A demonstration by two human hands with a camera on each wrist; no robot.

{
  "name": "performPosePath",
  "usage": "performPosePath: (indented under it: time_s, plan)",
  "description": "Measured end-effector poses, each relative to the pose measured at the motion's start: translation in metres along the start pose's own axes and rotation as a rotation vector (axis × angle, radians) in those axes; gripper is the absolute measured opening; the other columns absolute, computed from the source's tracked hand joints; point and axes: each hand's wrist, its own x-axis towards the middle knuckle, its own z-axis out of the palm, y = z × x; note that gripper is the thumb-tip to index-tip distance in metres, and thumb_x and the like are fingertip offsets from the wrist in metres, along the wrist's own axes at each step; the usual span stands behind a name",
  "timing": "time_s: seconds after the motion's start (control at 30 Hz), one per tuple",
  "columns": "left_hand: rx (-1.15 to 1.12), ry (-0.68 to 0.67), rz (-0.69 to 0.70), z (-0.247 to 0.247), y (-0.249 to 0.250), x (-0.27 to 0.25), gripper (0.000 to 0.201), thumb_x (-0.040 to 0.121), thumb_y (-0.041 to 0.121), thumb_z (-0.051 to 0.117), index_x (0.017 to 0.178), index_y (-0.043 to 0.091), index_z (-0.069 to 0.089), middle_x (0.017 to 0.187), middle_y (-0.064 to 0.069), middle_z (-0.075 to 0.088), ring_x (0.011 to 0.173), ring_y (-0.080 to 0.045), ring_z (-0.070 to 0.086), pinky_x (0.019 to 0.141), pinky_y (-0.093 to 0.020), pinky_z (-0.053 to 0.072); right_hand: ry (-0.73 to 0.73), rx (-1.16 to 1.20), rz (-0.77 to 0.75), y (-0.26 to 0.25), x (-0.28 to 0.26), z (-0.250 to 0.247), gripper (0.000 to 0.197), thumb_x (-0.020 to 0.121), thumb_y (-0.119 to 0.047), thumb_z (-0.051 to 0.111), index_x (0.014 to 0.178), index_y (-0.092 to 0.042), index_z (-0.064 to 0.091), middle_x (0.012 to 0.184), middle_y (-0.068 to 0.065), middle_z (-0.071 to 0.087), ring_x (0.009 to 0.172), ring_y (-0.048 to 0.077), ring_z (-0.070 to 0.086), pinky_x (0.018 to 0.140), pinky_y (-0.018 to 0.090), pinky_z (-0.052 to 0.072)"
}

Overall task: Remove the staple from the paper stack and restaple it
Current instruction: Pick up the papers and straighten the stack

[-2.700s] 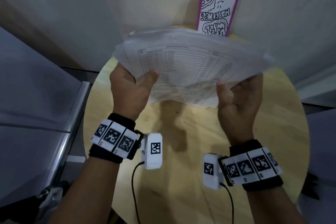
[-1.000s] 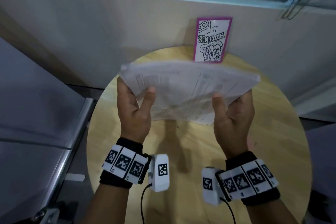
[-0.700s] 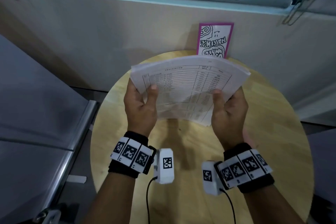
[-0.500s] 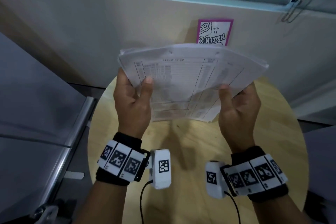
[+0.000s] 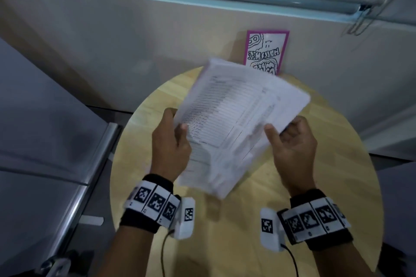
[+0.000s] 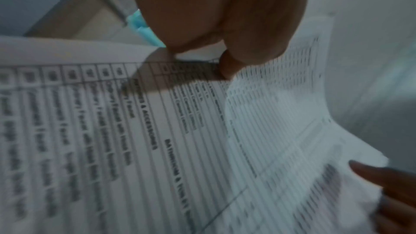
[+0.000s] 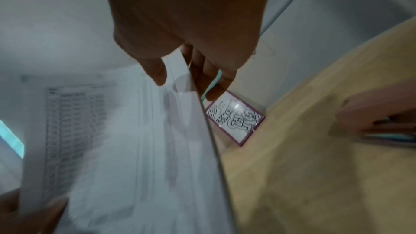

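Observation:
I hold a stack of white printed sheets [image 5: 236,123] in the air above the round wooden table [image 5: 315,198], tilted on a diagonal and motion-blurred. My left hand [image 5: 177,126] grips its left edge, thumb on the top sheet and fingers underneath. In the left wrist view that thumb [image 6: 227,67] presses on the printed table of the sheets [image 6: 157,140]. My right hand [image 5: 279,130] pinches the right edge. In the right wrist view the sheets [image 7: 135,149] run between its thumb [image 7: 157,72] and fingers [image 7: 211,81]. No staple shows in any view.
A pink-framed card with black doodles [image 5: 265,51] leans on the beige wall behind the table. A blurred pink object [image 7: 378,113] lies on the tabletop to the right. A grey panel with a metal rail [image 5: 90,164] flanks the table's left side.
The stack has swung from lying broadside across both hands to a diagonal tilt, one corner dropping toward the table. Both hands kept their hold on its edges.

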Motion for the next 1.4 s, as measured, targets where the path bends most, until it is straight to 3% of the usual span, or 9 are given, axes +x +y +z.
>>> performPosePath:
  time_s: [0.1,0.2,0.4,0.47,0.7,0.83,0.97,1.13,1.4]
  plan:
    - [0.336,-0.146,0.197,-0.018,0.006,0.016,0.013,0.088,-0.001,0.049,0.095,0.01,0.046,0.077,-0.002,0.042,0.067,-0.029,0.04,0.061,-0.034,0.025,0.05,-0.176,-0.082,-0.011,0.015,-0.013,0.051,0.085,-0.014,0.083,0.127,-0.016,0.056,0.121,-0.003,0.067,0.111,0.011,0.066,0.093,0.029,0.054]
    - [0.517,-0.252,0.289,-0.024,0.02,0.021,0.025,0.075,-0.009,0.055,0.088,0.011,0.046,0.074,0.004,0.034,0.066,-0.026,0.033,0.065,-0.034,0.022,-0.07,-0.45,-0.16,-0.018,0.02,-0.017,0.068,0.077,-0.032,0.089,0.135,-0.02,0.056,0.132,-0.011,0.062,0.121,-0.002,0.057,0.102,0.015,0.043]
    - [0.472,-0.391,0.299,-0.013,0.023,0.02,0.032,0.083,-0.004,0.055,0.086,0.022,0.037,0.069,0.015,0.031,0.066,-0.02,0.029,0.065,-0.034,0.022,-0.293,-0.339,-0.021,-0.014,0.011,-0.011,0.028,0.089,-0.022,0.08,0.116,-0.017,0.072,0.102,-0.012,0.077,0.095,0.0,0.072,0.085,0.026,0.06]
    - [0.444,-0.374,0.294,-0.016,0.015,0.018,0.026,0.086,0.0,0.057,0.086,0.021,0.042,0.069,0.013,0.036,0.067,-0.022,0.036,0.066,-0.033,0.023,-0.314,-0.313,-0.01,-0.009,0.008,-0.012,0.015,0.092,-0.016,0.076,0.107,-0.02,0.078,0.095,-0.012,0.079,0.091,0.005,0.075,0.081,0.034,0.063]
    - [0.328,-0.306,0.102,-0.043,-0.018,0.018,0.007,0.092,0.02,0.064,0.088,0.015,0.063,0.075,0.0,0.064,0.067,-0.019,0.059,0.057,-0.027,0.042,-0.299,-0.294,-0.057,0.004,0.001,-0.026,0.02,0.094,-0.011,0.071,0.098,-0.03,0.074,0.086,-0.031,0.074,0.083,-0.004,0.072,0.066,0.012,0.056]
    - [0.1,-0.113,-0.153,-0.057,-0.045,0.013,0.021,0.083,0.014,0.075,0.102,0.013,0.064,0.095,0.004,0.066,0.082,0.007,0.059,0.066,-0.002,0.043,-0.255,-0.272,-0.061,0.007,0.0,-0.036,0.027,0.095,-0.012,0.071,0.087,-0.038,0.073,0.082,-0.024,0.076,0.072,0.0,0.072,0.057,0.018,0.055]
    - [-0.429,-0.093,-0.378,-0.052,-0.066,-0.002,0.051,0.079,0.009,0.078,0.123,0.011,0.053,0.113,-0.005,0.067,0.102,-0.016,0.066,0.081,-0.023,0.055,-0.176,-0.139,-0.027,0.013,-0.004,-0.038,0.025,0.094,-0.011,0.072,0.09,-0.036,0.077,0.091,-0.012,0.079,0.087,0.014,0.076,0.076,0.042,0.062]
    - [-0.43,0.107,-0.345,-0.03,-0.072,-0.015,0.027,0.092,0.014,0.061,0.118,0.009,0.061,0.113,-0.008,0.069,0.107,-0.024,0.065,0.089,-0.038,0.053,-0.134,-0.071,-0.047,0.012,-0.008,-0.025,0.03,0.094,-0.007,0.071,0.093,-0.036,0.078,0.095,-0.015,0.079,0.094,0.01,0.074,0.085,0.038,0.061]
    - [-0.422,0.224,-0.302,-0.016,-0.066,-0.019,0.026,0.097,0.001,0.054,0.123,-0.001,0.055,0.112,-0.007,0.067,0.102,-0.012,0.065,0.083,-0.021,0.054,-0.061,-0.054,0.016,0.033,-0.016,-0.023,0.019,0.093,-0.004,0.071,0.104,-0.02,0.076,0.096,-0.018,0.078,0.095,0.005,0.073,0.083,0.026,0.06]
